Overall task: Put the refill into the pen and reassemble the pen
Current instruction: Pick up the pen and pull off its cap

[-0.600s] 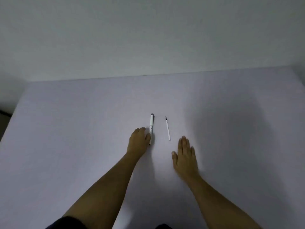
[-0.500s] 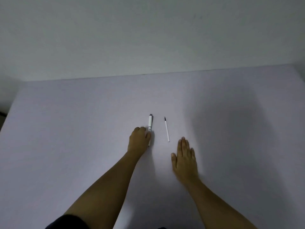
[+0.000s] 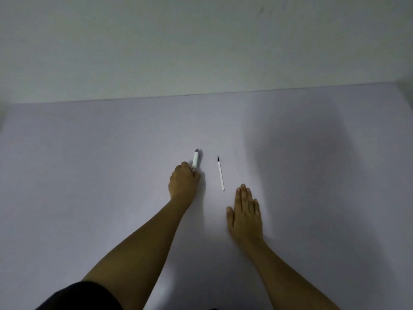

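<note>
A white pen [image 3: 196, 159] with a grey far end lies in the middle of the pale table [image 3: 89, 164], pointing away from me. My left hand [image 3: 182, 183] is curled over its near end, fingers closed around the barrel. A thin white refill [image 3: 220, 174] with a dark tip at its far end lies on the table just right of the pen. My right hand [image 3: 244, 212] rests flat on the table, palm down, a short way near and right of the refill, touching nothing else.
A plain pale wall [image 3: 201, 41] rises behind the table's far edge. A dark sleeve [image 3: 78, 296] shows at the bottom left. A soft shadow covers the table's right side.
My left hand has closed further over the near end of the pen, so less of the barrel shows. My right hand stays flat on the table.
</note>
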A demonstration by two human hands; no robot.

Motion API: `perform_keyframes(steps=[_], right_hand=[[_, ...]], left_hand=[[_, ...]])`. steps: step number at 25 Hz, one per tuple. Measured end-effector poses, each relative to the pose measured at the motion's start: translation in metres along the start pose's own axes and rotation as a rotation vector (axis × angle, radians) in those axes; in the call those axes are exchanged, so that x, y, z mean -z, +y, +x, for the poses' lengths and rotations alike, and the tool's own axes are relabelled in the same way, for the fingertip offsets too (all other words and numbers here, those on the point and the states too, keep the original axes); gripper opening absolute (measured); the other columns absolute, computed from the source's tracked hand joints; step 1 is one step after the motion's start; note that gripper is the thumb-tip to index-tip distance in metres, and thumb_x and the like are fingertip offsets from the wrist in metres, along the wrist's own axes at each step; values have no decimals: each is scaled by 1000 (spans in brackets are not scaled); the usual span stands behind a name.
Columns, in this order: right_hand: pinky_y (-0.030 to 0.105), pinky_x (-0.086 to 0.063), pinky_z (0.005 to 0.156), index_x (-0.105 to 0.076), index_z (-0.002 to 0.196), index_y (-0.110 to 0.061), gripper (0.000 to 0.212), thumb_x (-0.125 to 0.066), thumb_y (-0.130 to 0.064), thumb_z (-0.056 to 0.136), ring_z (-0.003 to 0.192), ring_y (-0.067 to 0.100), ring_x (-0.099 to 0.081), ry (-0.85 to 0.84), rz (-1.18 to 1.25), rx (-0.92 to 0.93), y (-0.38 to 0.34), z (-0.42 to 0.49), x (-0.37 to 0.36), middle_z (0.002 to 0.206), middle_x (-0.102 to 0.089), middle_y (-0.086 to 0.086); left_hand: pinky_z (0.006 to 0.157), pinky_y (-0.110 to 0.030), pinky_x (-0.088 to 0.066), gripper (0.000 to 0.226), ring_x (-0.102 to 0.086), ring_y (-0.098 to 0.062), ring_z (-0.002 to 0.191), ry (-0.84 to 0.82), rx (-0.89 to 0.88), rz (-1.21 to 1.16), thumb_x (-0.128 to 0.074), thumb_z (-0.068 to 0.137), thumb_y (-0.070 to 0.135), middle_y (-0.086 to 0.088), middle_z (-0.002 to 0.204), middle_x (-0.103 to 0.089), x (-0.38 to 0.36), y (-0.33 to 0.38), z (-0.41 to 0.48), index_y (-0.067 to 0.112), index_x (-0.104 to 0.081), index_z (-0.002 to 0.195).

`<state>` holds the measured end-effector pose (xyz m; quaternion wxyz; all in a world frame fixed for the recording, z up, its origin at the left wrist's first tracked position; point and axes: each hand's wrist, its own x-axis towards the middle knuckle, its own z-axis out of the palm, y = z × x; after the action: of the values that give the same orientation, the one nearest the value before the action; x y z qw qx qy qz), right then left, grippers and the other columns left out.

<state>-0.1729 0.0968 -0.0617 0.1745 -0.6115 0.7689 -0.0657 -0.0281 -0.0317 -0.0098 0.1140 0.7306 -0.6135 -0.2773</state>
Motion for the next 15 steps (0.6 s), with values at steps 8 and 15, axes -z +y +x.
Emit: perform_keyframes(steps=[8, 15], right_hand=[[11, -46, 80, -62, 111, -28, 20, -51, -24, 94, 101, 14, -64, 56, 800, -61, -38, 7, 73, 105, -66, -4], [3, -45, 60, -68, 101, -25, 17, -57, -32, 90, 77, 4, -67, 21, 922, 1, -78, -5, 121, 83, -68, -16]], left_hand=[[46, -24, -36, 7, -45, -9, 50, -160, -341, -221, -47, 95, 25, 4, 65, -55, 67, -35, -55, 20, -45, 90], [42, -14, -24, 19, -46, -8, 51, 112, -681, 85, -53, 91, 31, 5, 62, -61, 82, -26, -94, 28, -65, 106]])
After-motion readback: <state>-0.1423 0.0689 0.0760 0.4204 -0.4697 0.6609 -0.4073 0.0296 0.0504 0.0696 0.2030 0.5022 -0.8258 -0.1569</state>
